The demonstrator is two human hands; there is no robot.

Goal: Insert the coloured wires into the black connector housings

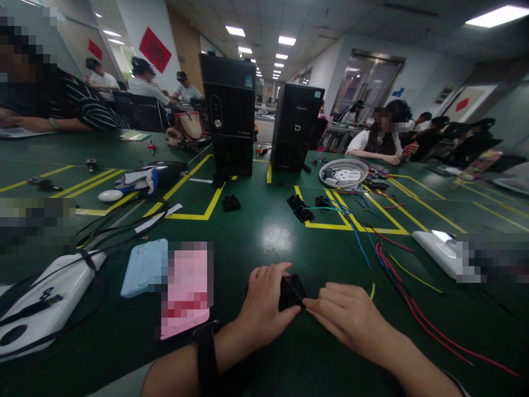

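Fingers of the left hand hold a blocky black part.

What lies around your grip

Between your left hand and your right hand sits a small black blocky part. Left of your grip lie a pink rectangular slab, then a light-blue rectangular case; right, long thin red wires. Beyond it stand two black boxy computer towers; beyond and right, a round white plastic basket.
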